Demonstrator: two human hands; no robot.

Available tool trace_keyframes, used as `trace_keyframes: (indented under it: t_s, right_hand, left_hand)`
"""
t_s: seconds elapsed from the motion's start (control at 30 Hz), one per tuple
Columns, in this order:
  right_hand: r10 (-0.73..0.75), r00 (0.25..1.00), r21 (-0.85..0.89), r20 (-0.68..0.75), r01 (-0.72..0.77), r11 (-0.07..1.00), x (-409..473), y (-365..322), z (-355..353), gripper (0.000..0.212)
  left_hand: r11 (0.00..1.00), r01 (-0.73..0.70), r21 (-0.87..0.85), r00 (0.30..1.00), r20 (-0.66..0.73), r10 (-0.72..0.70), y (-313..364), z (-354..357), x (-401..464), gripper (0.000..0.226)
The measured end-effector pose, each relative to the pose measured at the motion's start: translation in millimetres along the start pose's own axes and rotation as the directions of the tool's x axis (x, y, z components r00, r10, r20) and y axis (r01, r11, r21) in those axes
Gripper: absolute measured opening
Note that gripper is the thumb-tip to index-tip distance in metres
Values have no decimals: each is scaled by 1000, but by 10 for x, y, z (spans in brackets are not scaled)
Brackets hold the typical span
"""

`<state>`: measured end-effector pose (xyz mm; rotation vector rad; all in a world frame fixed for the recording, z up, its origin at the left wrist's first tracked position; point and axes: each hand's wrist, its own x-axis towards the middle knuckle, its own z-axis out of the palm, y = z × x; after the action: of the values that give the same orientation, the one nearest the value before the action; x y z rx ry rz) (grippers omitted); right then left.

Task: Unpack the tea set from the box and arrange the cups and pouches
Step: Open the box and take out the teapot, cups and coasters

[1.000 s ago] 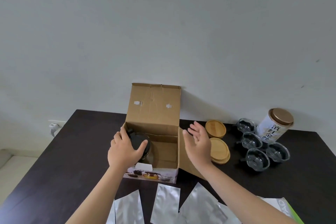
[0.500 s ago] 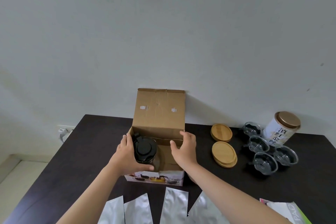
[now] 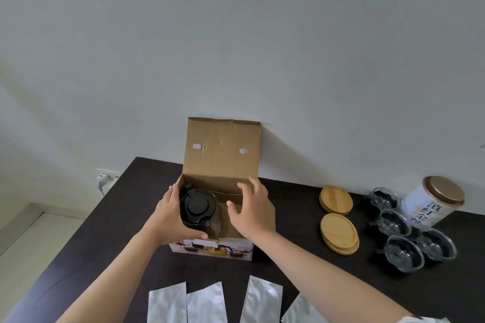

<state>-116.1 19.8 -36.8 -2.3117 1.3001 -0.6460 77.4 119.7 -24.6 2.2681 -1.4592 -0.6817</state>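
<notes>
Though nearly through the unpacking, not yet finished, to judge by what sits inside. Dark table (image 3: 105, 231) pushed up to a pale wall. Cardboard box (image 3: 223, 149) at the middle of the far edge, lid flap upright against the wall, printed front facing the near edge. White tin (image 3: 425, 207) with a bronze lid close to the far right corner, tilted in this wide view. Four silver pouches (image 3: 168, 307) in a row along the near edge, flat and side by side, the rightmost only partly in view. Black-lidded glass teapot (image 3: 198, 206) in the left half of the box, lid just about level with the rim, lower body hidden by the cardboard. Two stacks of round wooden coasters (image 3: 336, 199) right of the box, one behind the other. Four glass cups (image 3: 395, 221) clustered between the coasters and the tin, close together near the right edge. Left hand (image 3: 168, 217) wrapped round the left side of the teapot, fingers curled behind it, thumb pressed to its near side. Right hand (image 3: 252, 212) spread loose above the right half of the box, fingers released, gripping nothing; cannot tell whether touching the cardboard. Step in hand, most likely: lifting the teapot out. Next move calls for a straight upward pull clear of the rim, probably with the right hand bracing the box or supporting the glass, then a free spot on the table for setting down.
</notes>
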Motion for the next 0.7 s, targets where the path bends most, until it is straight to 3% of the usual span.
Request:
trace_keyframes:
  t_s: [0.1,0.17,0.33,0.5,0.6,0.7]
  right_hand:
    - [-210,966,13,148,210,978,47,-56,-1,57]
    - [-241,923,94,301,223,970,82,-101,27,65]
    - [-151,851,172,502,73,982,203,-355,129,86]
    - [-73,793,70,604,39,997,370,-571,223,107]
    - [-69,760,27,646,67,997,435,-628,241,108]
    - [-68,782,29,619,64,998,473,-627,208,102]
  left_hand:
    - [998,-22,-60,999,-48,20,-29,19,-10,158]
    - [997,-20,-81,998,-65,14,-35,34,-21,160]
    - [993,-20,-114,997,-70,12,-51,58,-40,161]
    - [983,-34,-178,997,-75,21,-61,49,-57,159]
    - [981,-32,-189,997,-79,18,-82,48,-58,160]
    - [981,-40,-189,996,-85,24,-102,46,-53,157]
